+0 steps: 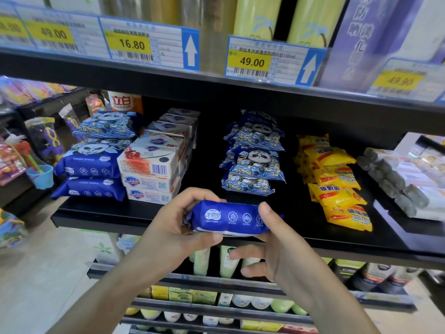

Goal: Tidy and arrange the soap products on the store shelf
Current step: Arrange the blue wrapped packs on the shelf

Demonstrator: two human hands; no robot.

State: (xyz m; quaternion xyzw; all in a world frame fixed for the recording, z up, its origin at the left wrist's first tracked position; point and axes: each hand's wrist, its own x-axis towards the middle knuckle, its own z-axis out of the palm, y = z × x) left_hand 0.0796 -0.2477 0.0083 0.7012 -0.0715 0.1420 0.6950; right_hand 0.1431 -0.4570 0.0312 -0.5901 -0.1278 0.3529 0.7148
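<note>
Both hands are holding a blue soap pack (228, 219): the left hand (173, 227) is wrapping its end, the right hand (277, 247) is pinching the other end, thumb on top.

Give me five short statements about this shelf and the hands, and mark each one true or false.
1. Both hands hold one blue plastic soap pack. True: the left hand and the right hand grip its ends.
2. The held pack rests on the black shelf. False: it is held at the shelf's front edge, not set down.
3. Yellow plastic soap packs lie right of the middle blue panda-print packs. True.
4. The white cardboard soap boxes stand at the far right. False: they sit on the left, beside a blue pack stack.
5. The nearest price tag reads 16.80. False: it reads 49.00.
</note>
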